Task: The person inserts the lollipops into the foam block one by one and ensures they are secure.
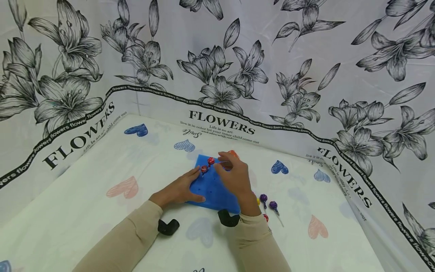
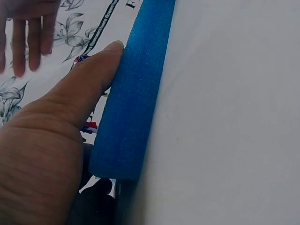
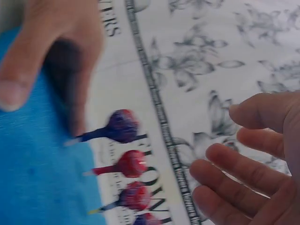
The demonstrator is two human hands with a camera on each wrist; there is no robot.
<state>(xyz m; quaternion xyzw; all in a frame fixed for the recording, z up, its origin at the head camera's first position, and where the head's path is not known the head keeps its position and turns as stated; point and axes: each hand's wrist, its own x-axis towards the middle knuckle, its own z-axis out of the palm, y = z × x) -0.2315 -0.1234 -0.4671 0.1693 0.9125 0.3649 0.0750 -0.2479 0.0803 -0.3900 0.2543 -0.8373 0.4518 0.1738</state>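
A flat blue foam block (image 1: 221, 200) lies on the white heart-printed cloth (image 1: 85, 211). At least four round wrapped lollipops (image 3: 133, 164) stand along its far side; purple-wrapped lollipops (image 1: 273, 205) lie loose rightward, so filling seems partly done. The left hand (image 1: 180, 189), thumb spread, rests against the block; the right hand (image 1: 234, 175) hovers, fingers loosely bent, gripping nothing.

The block (image 2: 132, 93) looks matt, grainy foam — the lollipop wrappers (image 3: 133, 163) glossy.
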